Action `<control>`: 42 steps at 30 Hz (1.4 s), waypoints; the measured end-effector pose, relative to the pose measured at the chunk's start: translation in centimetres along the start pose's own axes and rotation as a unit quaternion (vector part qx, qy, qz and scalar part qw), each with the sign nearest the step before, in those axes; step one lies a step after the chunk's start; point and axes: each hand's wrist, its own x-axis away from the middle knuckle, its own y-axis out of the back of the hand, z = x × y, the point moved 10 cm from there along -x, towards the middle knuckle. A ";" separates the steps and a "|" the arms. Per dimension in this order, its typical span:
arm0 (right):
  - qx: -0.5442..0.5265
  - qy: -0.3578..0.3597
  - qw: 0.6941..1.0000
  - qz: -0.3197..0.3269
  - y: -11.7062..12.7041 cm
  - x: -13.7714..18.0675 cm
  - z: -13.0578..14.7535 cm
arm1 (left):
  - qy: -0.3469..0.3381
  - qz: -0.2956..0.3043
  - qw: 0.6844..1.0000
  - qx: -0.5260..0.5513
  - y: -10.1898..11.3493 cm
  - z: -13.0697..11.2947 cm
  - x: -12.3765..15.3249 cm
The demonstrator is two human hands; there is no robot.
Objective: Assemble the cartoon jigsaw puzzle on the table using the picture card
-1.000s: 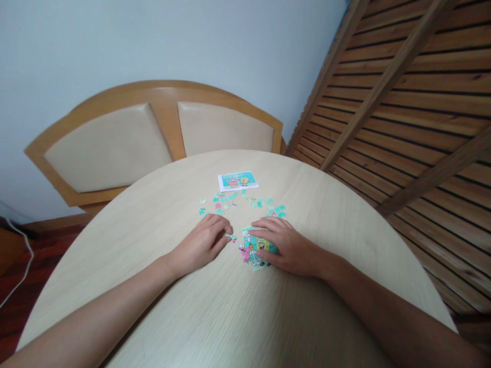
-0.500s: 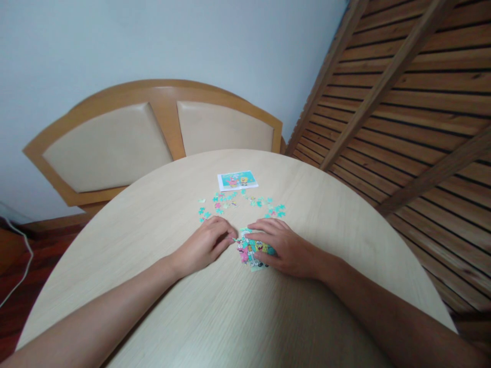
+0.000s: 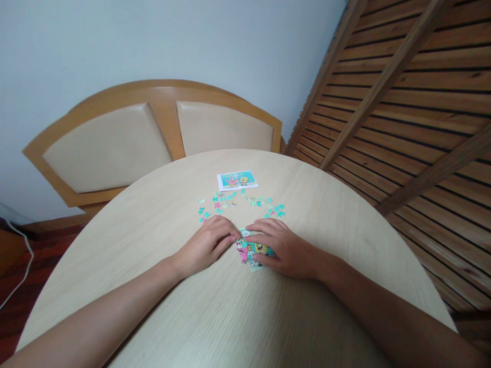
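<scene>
A partly joined jigsaw puzzle [image 3: 251, 251] with pink, yellow and teal cartoon figures lies flat on the round wooden table [image 3: 184, 317]. At its upper left edge, my left hand [image 3: 209, 243] has thumb and forefinger pinched together on a small puzzle piece, mostly hidden by the fingertips. My right hand [image 3: 282, 248] lies over the puzzle's right side with fingers spread, resting on it and covering part of it. Loose puzzle pieces [image 3: 217, 205], mostly teal with some pink, are scattered in an arc beyond both hands.
Beyond the loose pieces lies a white-edged picture card [image 3: 238, 180] showing cartoon figures on teal. A padded wooden chair back [image 3: 164, 97] stands behind the table against the pale wall. On the right leans a slatted wooden panel [image 3: 402, 102]. A white cable [image 3: 28, 255] hangs at the left.
My left fingertips have moved slightly right, onto the puzzle's upper left edge, with the small piece. The right hand stays over the puzzle almost unmoved, shifting barely to the left.
</scene>
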 end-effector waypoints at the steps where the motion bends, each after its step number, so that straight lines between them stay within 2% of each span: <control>1: 0.000 0.002 1.000 -0.001 0.0 0.0 0.0 | -0.002 -0.003 1.000 -0.004 0.0 0.0 0.0; 7: -0.005 0.005 1.000 -0.003 -0.1 -0.1 0.1 | -0.012 -0.012 0.999 -0.028 -0.2 -0.1 0.0; 42: -0.011 0.001 1.000 -0.001 0.1 -0.1 0.3 | -0.056 0.020 0.986 -0.157 -0.4 -1.6 0.4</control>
